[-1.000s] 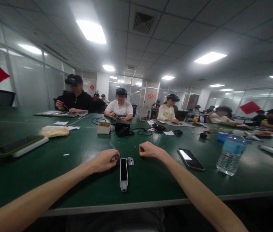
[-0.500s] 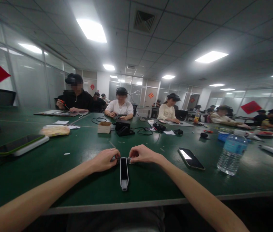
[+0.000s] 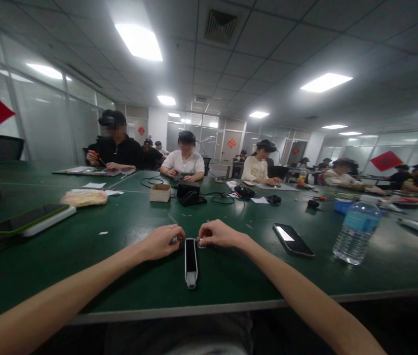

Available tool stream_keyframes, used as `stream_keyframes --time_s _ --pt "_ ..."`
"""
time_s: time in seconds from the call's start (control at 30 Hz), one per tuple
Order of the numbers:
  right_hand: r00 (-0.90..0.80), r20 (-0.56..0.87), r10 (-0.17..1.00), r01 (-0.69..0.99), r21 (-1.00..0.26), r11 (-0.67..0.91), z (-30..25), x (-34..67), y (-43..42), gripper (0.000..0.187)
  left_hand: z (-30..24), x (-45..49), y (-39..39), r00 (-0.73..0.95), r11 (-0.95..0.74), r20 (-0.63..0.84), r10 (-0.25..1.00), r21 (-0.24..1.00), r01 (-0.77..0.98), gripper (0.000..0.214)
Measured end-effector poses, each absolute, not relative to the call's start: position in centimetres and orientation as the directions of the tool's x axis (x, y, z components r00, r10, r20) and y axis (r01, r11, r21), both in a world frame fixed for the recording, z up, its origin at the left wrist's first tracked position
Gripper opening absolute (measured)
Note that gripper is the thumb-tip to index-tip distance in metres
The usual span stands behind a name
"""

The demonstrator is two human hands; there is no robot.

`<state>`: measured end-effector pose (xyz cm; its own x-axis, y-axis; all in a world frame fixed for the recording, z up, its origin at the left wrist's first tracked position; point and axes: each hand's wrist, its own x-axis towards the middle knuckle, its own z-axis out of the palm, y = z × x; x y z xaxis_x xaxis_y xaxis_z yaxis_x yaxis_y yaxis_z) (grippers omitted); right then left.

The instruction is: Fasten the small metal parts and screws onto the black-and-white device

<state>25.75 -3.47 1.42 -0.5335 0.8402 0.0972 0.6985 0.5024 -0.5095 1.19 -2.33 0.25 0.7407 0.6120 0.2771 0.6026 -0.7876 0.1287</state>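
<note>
A long narrow device [image 3: 191, 261] with a black face and white casing lies lengthwise on the green table [image 3: 83, 256], right in front of me. My left hand [image 3: 162, 241] is closed at the left side of its far end, fingers pinched on a small part there. My right hand [image 3: 218, 233] is closed at the right side of the same end, pinching a small metal piece against the device. What the fingertips grip is mostly hidden.
A dark phone [image 3: 293, 239] and a water bottle [image 3: 356, 230] lie to my right. A tablet [image 3: 27, 220] and a wrapped bag [image 3: 84, 197] sit to the left. A small cardboard box [image 3: 160, 193], black gear and cables lie further back. Several people work along the far side.
My right hand moved left from open table to the far end of the device, covering the small metal bracket. The left hand stayed at the device's end.
</note>
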Motion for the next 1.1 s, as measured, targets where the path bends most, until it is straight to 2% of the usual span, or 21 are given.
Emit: stream_keyframes --time_s 0.57,1.1 --pt "-0.58 0.066 0.812 0.704 -0.461 0.54 1.69 25.87 -3.57 0.019 0.77 1.19 -2.73 0.742 -0.781 0.244 0.624 0.162 0.604 0.021" --pt "-0.548 0.066 0.834 0.675 -0.553 0.488 1.1 26.06 -3.24 0.023 0.63 1.22 -2.56 0.742 -0.779 0.24 0.625 0.14 0.611 0.022"
